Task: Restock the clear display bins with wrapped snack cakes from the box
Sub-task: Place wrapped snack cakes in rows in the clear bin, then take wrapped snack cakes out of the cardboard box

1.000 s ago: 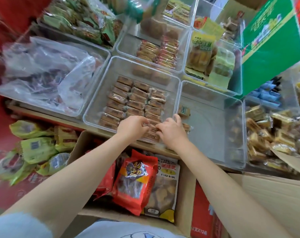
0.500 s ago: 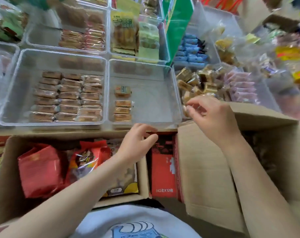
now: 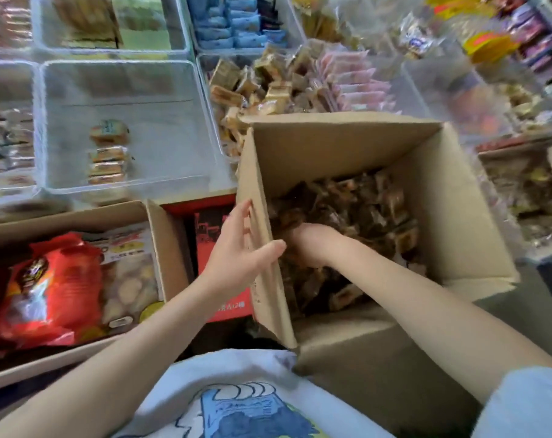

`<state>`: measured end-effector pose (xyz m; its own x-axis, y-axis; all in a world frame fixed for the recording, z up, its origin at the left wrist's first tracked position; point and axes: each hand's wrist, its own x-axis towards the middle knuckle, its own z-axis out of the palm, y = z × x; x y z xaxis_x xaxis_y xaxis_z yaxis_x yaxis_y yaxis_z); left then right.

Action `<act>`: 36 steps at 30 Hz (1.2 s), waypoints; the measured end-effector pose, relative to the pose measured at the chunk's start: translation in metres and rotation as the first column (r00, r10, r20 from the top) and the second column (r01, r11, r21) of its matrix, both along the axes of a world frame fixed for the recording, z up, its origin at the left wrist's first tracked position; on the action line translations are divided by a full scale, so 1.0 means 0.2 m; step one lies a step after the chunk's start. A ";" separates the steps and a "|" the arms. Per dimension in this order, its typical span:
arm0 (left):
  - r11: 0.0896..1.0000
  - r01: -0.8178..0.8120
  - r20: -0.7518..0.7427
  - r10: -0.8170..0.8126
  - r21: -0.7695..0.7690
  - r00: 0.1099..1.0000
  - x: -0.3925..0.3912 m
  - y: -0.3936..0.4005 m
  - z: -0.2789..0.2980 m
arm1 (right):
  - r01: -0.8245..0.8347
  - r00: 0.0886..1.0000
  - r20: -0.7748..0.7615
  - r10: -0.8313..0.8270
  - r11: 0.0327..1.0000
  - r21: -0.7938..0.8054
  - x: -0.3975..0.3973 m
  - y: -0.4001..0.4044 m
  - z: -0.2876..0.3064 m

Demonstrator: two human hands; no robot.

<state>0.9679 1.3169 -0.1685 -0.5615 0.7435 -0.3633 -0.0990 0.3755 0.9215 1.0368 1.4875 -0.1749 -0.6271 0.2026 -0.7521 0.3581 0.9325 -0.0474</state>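
Observation:
An open cardboard box [image 3: 458, 216] stands in front of me, holding a heap of brown wrapped snack cakes [image 3: 363, 210]. My right hand [image 3: 309, 245] is down in the heap at its near left, fingers buried out of sight. My left hand [image 3: 236, 251] holds the box's left wall, thumb over the top edge and fingers on the outside. Beyond, a clear display bin [image 3: 173, 90] holds only a short stack of wrapped cakes [image 3: 107, 156] near its front left.
A second cardboard box [image 3: 161, 248] at left holds red snack bags [image 3: 47, 289]. A red carton [image 3: 211, 235] sits between the two boxes. Neighbouring clear bins hold rows of cakes [image 3: 6, 143], tan wrapped squares [image 3: 262, 86], pink packets [image 3: 360, 86] and blue packets [image 3: 236, 23].
Both hands left the bin of cake rows and swung right. My right hand went down into the box of cakes, and my left hand took hold of the box's left wall.

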 end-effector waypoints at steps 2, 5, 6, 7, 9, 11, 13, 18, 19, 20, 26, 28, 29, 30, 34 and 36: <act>1.000 -0.024 -0.019 0.024 -0.009 1.000 0.00 -0.01 0.01 | -0.057 0.996 0.062 0.059 0.997 -0.046 -0.02 0.03 -0.08; 0.998 -0.058 -0.035 0.058 -0.012 0.998 0.02 -0.01 0.04 | -0.157 0.968 0.167 0.189 0.970 -0.187 -0.03 0.04 -0.19; 0.998 -0.067 -0.034 0.067 -0.009 0.997 0.03 -0.01 0.04 | -0.184 0.957 0.183 0.226 0.958 -0.221 -0.03 0.03 -0.22; 0.997 -0.075 -0.033 0.075 -0.006 0.997 0.04 0.00 0.04 | -0.168 0.960 0.176 0.218 0.951 -0.259 -0.03 0.03 -0.25; 0.996 -0.085 -0.029 0.085 -0.001 0.996 0.05 0.01 0.04 | -0.046 0.983 0.147 0.107 0.928 -0.371 -0.03 0.04 -0.29; 0.996 -0.090 -0.023 0.090 0.004 0.996 0.05 0.01 0.04 | -0.011 0.977 0.184 0.107 0.890 -0.456 -0.03 0.03 -0.31; 0.996 -0.091 -0.018 0.091 -0.002 0.996 0.05 0.01 0.05 | -0.059 0.958 0.221 0.182 0.880 -0.470 0.00 0.01 -0.29; 0.997 -0.062 -0.012 0.061 -0.051 0.998 0.03 0.02 0.07 | 0.054 0.998 0.062 -0.027 0.867 -0.496 -0.06 0.17 -0.10; 0.997 -0.046 0.003 0.046 -0.061 0.999 0.02 0.01 0.08 | 0.175 0.977 -0.012 -0.214 0.830 -0.529 -0.08 0.24 -0.02; 0.997 -0.041 0.014 0.042 -0.066 0.999 -0.01 0.00 0.08 | 0.287 0.908 -0.083 -0.411 0.753 -0.591 -0.10 0.32 0.08; 0.949 -0.308 0.040 0.306 0.066 0.951 -0.15 -0.01 0.20 | 0.241 0.625 -0.023 -0.780 0.220 -0.945 -0.09 0.39 0.47; 0.937 -0.317 0.103 0.304 0.147 0.947 -0.21 -0.01 0.27 | 0.159 0.644 -0.088 -0.760 0.246 -0.956 -0.12 0.27 0.53; 0.929 -0.318 0.124 0.299 0.189 0.946 -0.24 -0.03 0.30 | 0.125 0.650 -0.141 -0.747 0.287 -0.950 -0.15 0.19 0.55; 0.918 -0.321 0.131 0.297 0.232 0.946 -0.26 -0.04 0.32 | 0.100 0.654 -0.201 -0.730 0.346 -0.933 -0.18 0.12 0.55; 0.873 -0.370 0.105 0.355 0.317 0.929 -0.41 -0.22 0.35 | 0.023 0.677 -0.418 -0.606 0.584 -0.811 -0.35 -0.12 0.54; 0.898 -0.330 0.022 0.338 0.291 0.941 -0.51 -0.37 0.34 | -0.021 0.703 -0.473 -0.531 0.649 -0.760 -0.45 -0.23 0.54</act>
